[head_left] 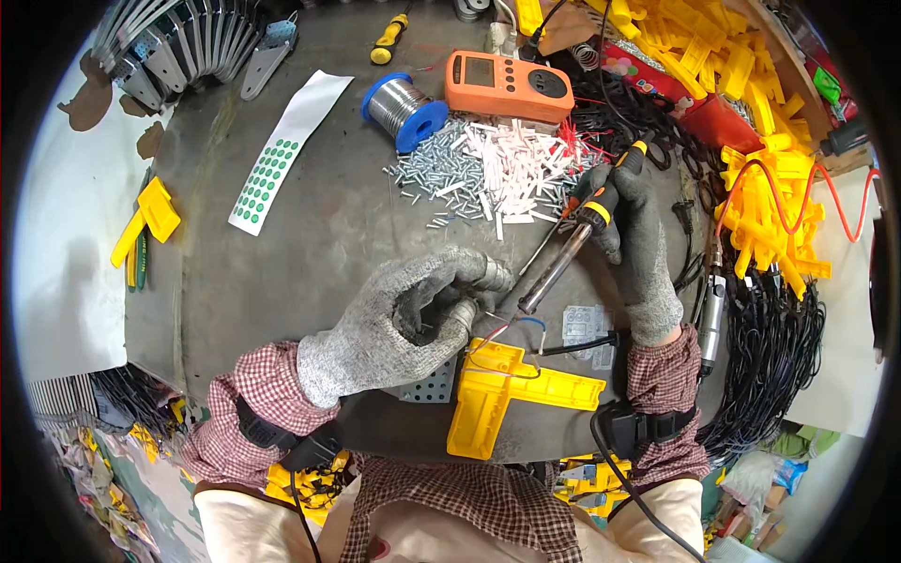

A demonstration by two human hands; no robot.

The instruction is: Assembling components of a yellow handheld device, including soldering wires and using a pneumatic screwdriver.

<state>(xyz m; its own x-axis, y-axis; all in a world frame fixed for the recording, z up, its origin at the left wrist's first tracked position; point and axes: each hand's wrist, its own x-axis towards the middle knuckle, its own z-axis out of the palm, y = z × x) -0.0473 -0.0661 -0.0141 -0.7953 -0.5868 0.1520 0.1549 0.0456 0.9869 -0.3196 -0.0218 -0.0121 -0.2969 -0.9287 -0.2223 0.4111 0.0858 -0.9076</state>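
My right hand (pixel 638 244), in a grey knit glove, grips a soldering iron (pixel 569 266) with a black and yellow handle; its metal barrel points down and left. A second slim tool with a thin shaft (pixel 539 250) runs alongside, partly hidden by that hand. My left hand (pixel 389 324), gloved alike, has thumb and fingers pinched around the ends of thin wires (pixel 495 330), left of the iron's barrel. Below them a yellow plastic housing (pixel 483 399) lies open on the table, with thin wires and a black cable (pixel 577 346) beside it.
A solder spool (pixel 404 111), orange meter (pixel 510 86), screws (pixel 441 167) and white sleeves (pixel 521 169) lie beyond my hands. Left are a sticker sheet (pixel 282 169) and yellow parts (pixel 147 220). Right hang black cables (pixel 765 357) beside a power screwdriver (pixel 713 319) and piled yellow pieces (pixel 770 206).
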